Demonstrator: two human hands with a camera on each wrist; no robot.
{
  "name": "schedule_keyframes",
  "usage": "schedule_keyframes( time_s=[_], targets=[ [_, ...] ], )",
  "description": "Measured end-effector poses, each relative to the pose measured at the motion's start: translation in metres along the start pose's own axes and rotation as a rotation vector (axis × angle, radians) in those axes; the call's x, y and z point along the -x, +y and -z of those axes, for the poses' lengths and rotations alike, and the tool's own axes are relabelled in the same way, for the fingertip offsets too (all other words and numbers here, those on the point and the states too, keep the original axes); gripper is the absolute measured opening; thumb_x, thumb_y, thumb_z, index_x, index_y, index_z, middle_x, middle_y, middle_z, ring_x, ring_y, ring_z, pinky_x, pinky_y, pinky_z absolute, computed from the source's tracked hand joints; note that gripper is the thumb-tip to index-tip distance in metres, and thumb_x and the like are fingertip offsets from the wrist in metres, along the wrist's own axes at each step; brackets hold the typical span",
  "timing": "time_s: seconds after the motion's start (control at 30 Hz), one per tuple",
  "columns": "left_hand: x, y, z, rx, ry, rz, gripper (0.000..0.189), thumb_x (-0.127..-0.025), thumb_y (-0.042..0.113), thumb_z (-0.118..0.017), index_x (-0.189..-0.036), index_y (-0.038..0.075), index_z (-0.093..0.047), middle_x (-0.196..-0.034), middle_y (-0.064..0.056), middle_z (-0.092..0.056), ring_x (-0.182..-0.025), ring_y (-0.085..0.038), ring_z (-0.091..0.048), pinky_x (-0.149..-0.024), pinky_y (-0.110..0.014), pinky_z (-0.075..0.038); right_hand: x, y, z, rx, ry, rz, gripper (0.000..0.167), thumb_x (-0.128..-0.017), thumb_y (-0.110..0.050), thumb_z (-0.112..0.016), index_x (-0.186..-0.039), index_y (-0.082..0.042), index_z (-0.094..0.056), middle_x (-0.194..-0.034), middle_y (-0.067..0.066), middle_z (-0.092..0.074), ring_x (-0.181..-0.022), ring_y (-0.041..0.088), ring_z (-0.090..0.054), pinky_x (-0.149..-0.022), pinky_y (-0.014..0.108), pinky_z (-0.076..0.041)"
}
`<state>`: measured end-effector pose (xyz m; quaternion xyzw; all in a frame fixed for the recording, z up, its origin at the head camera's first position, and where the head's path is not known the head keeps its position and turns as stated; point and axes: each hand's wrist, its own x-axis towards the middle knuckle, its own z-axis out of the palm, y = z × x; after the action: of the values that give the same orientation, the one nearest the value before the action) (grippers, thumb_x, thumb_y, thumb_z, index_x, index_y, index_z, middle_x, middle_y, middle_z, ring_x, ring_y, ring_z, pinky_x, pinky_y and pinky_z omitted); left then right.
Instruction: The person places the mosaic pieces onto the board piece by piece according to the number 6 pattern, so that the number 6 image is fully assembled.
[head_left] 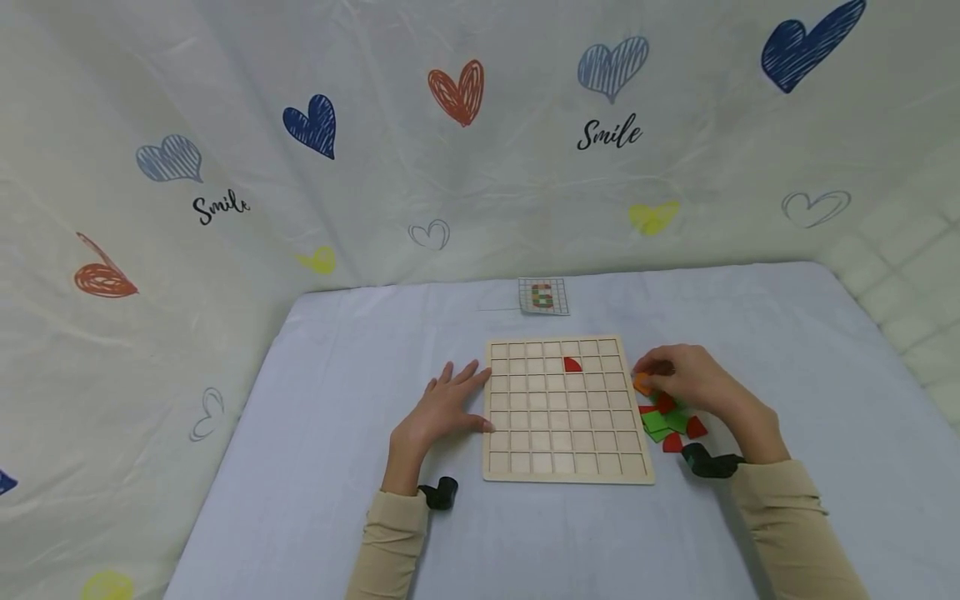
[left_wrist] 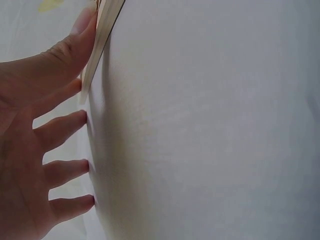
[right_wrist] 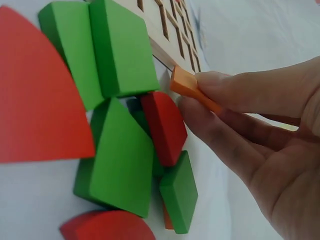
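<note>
Left hand [head_left: 442, 408]: fingers spread, thumb and forefinger touching the left edge of the pale wooden grid board [head_left: 538, 400]. Right hand [head_left: 693, 382]: thumb and finger pinch a flat orange block [right_wrist: 184, 83] just beside the board's right edge, near loose green and red blocks [right_wrist: 122, 157]. One red quarter-circle block [head_left: 572, 365] occupies a board cell.

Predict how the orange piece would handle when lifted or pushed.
The orange piece looks stiff, its edges crisp where the right hand pinches it. Small and thin, it is probably light. Its flat faces suggest sliding rather than rolling if pushed.
</note>
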<state>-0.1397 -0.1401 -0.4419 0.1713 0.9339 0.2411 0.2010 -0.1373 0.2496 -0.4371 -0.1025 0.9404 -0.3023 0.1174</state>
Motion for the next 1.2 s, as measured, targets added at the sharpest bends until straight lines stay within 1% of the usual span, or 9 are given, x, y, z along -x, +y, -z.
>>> schedule_keyframes(
  time_s=[0.13,0.3,0.43,0.57,0.67,0.73,0.97,1.1,1.2],
  targets=[
    [-0.001,0.0,0.0,-0.008,-0.001,0.003,0.091,-0.083,0.038,-0.085,-0.16,0.022,-0.039,-0.171,-0.004,-0.025,-0.159,-0.041,-0.007,-0.127,-0.062,-0.011,0.001,0.0,0.003,-0.022,0.0,-0.026,0.024,-0.093,-0.009,-0.07,-0.113,0.002,-0.074,-0.099,0.011,-0.075,-0.093,0.028,-0.068,-0.086,0.051,-0.058],
    [-0.002,0.0,-0.001,0.001,0.003,-0.006,0.091,-0.084,0.037,-0.085,-0.16,0.021,-0.039,-0.171,-0.005,-0.026,-0.159,-0.042,-0.007,-0.127,-0.062,-0.01,0.002,-0.001,0.004,-0.079,0.005,-0.068,0.032,-0.092,-0.011,-0.071,-0.121,0.002,-0.072,-0.109,0.015,-0.074,-0.102,0.031,-0.068,-0.09,0.051,-0.058],
    [-0.001,-0.002,-0.001,-0.005,0.0,-0.004,0.091,-0.083,0.037,-0.085,-0.16,0.02,-0.04,-0.171,-0.005,-0.026,-0.159,-0.043,-0.008,-0.126,-0.063,-0.011,0.001,-0.002,0.001,-0.126,-0.003,-0.069,0.036,-0.094,-0.011,-0.069,-0.127,0.003,-0.069,-0.116,0.018,-0.072,-0.105,0.031,-0.066,-0.09,0.047,-0.059],
    [-0.001,-0.004,-0.001,-0.011,-0.004,-0.007,0.091,-0.083,0.036,-0.085,-0.16,0.021,-0.039,-0.171,-0.006,-0.026,-0.159,-0.044,-0.008,-0.126,-0.065,-0.012,0.0,-0.003,-0.004,-0.138,0.021,-0.05,0.034,-0.094,-0.011,-0.07,-0.126,0.002,-0.07,-0.115,0.016,-0.072,-0.102,0.029,-0.065,-0.086,0.039,-0.059],
    [-0.001,-0.003,0.0,-0.002,-0.011,-0.015,0.091,-0.083,0.036,-0.085,-0.16,0.02,-0.039,-0.171,-0.007,-0.026,-0.158,-0.045,-0.008,-0.125,-0.066,-0.012,0.001,-0.005,-0.005,-0.15,0.049,-0.038,0.033,-0.094,-0.012,-0.072,-0.124,0.002,-0.071,-0.112,0.015,-0.073,-0.101,0.028,-0.067,-0.084,0.037,-0.059],
    [0.0,-0.001,0.0,0.005,-0.017,-0.009,0.091,-0.083,0.036,-0.085,-0.16,0.02,-0.039,-0.171,-0.006,-0.026,-0.159,-0.045,-0.007,-0.125,-0.066,-0.011,0.001,-0.008,-0.005,-0.153,0.062,-0.018,0.032,-0.093,-0.012,-0.074,-0.122,0.002,-0.072,-0.111,0.015,-0.074,-0.1,0.028,-0.068,-0.085,0.039,-0.059],
    [0.0,-0.005,-0.001,-0.003,-0.011,-0.012,0.091,-0.084,0.037,-0.084,-0.161,0.021,-0.038,-0.171,-0.006,-0.025,-0.159,-0.044,-0.006,-0.126,-0.065,-0.011,-0.009,-0.025,-0.006,-0.129,0.077,0.077,0.03,-0.09,-0.011,-0.079,-0.117,0.001,-0.074,-0.11,0.013,-0.075,-0.095,0.024,-0.07,-0.083,0.033,-0.06],
    [-0.001,-0.006,-0.001,-0.007,-0.01,-0.009,0.091,-0.084,0.038,-0.084,-0.161,0.021,-0.039,-0.171,-0.005,-0.025,-0.159,-0.044,-0.006,-0.126,-0.064,-0.011,-0.017,-0.033,-0.008,-0.128,0.069,0.102,0.029,-0.09,-0.011,-0.079,-0.116,0.0,-0.074,-0.112,0.014,-0.075,-0.096,0.025,-0.07,-0.087,0.042,-0.06],
    [-0.002,-0.006,-0.001,-0.014,-0.01,-0.01,0.091,-0.084,0.039,-0.084,-0.161,0.022,-0.038,-0.171,-0.004,-0.025,-0.159,-0.043,-0.006,-0.126,-0.064,-0.011,-0.022,-0.038,-0.009,-0.116,0.07,0.118,0.028,-0.09,-0.009,-0.079,-0.116,0.001,-0.074,-0.111,0.015,-0.075,-0.094,0.025,-0.07,-0.087,0.044,-0.06]
  ],
)
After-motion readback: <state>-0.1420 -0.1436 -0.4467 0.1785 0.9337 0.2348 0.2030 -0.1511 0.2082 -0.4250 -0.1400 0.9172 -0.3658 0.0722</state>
